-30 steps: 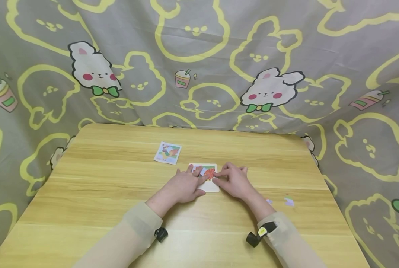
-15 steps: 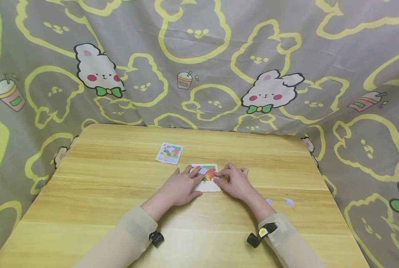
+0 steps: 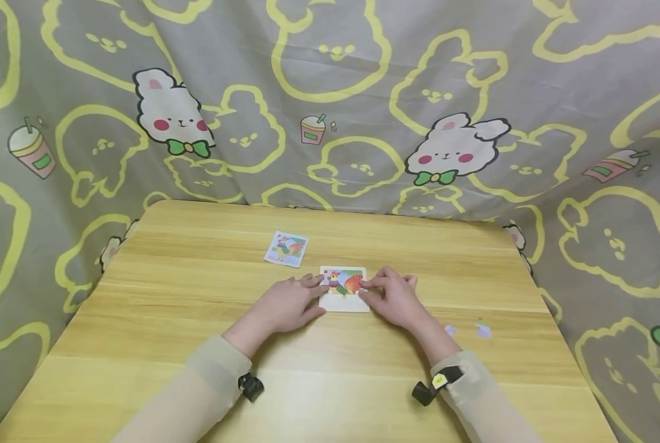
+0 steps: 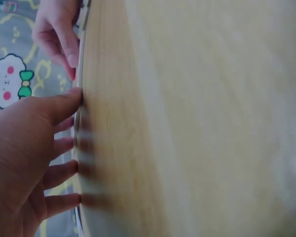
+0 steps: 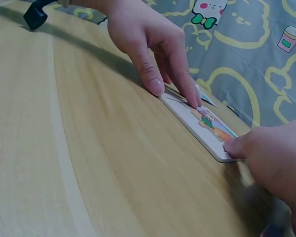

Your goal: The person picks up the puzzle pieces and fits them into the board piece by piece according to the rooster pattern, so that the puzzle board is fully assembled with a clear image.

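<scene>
A small white puzzle board (image 3: pixel 343 303) lies flat near the middle of the table, its upper part filled with a colourful rooster picture and its lower part white. My left hand (image 3: pixel 287 303) has its fingers extended, their tips at the board's left edge. At the right edge, my right hand (image 3: pixel 396 298) holds the board with thumb and index finger close together, the other fingers curled. The right wrist view shows the right thumb (image 5: pixel 236 146) on the board's near corner. What lies under these fingertips is hidden.
A square rooster picture card (image 3: pixel 287 249) lies behind and left of the board. Two loose lilac puzzle pieces (image 3: pixel 482 330) lie right of my right forearm. A patterned curtain (image 3: pixel 358 111) surrounds the back and sides of the wooden table (image 3: pixel 330 369).
My left hand has drawn back leftward off the picture to the board's left edge, uncovering the rooster. My right hand stays at the right edge. The view has shifted slightly.
</scene>
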### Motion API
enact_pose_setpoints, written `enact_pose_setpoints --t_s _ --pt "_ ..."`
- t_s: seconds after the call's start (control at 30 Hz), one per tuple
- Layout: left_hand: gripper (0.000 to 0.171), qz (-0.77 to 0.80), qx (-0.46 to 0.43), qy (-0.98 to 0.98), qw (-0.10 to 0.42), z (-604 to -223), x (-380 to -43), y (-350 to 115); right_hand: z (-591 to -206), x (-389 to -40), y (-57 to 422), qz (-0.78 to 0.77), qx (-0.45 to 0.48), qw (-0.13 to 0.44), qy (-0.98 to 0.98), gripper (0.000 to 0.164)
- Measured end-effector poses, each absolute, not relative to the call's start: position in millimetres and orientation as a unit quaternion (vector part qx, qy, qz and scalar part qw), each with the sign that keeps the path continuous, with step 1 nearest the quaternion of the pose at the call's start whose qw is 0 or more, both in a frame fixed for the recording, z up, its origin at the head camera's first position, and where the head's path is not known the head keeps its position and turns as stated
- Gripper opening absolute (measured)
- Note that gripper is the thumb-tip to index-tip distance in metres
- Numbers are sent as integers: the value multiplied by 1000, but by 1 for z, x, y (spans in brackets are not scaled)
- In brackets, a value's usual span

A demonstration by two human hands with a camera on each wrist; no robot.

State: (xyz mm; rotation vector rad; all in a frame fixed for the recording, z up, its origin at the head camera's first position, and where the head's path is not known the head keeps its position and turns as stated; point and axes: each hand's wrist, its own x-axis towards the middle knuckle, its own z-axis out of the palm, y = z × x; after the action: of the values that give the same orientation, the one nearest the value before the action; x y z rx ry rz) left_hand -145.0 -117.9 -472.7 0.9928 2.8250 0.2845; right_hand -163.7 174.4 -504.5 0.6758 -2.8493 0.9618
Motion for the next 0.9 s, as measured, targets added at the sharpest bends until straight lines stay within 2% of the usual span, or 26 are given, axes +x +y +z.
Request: enact_pose_setpoints --t_s 0.33,0.57,0.9 --pt "60 116 331 932 88 -471 -149 -116 -490 -161 196 341 264 12 -902 38" --pt "61 109 326 935 93 -471 -150 -115 -477 -155 229 362 269 -7 -892 40" --pt "60 110 326 934 99 -469 -149 -114 -477 -135 264 340 256 -21 -905 43"
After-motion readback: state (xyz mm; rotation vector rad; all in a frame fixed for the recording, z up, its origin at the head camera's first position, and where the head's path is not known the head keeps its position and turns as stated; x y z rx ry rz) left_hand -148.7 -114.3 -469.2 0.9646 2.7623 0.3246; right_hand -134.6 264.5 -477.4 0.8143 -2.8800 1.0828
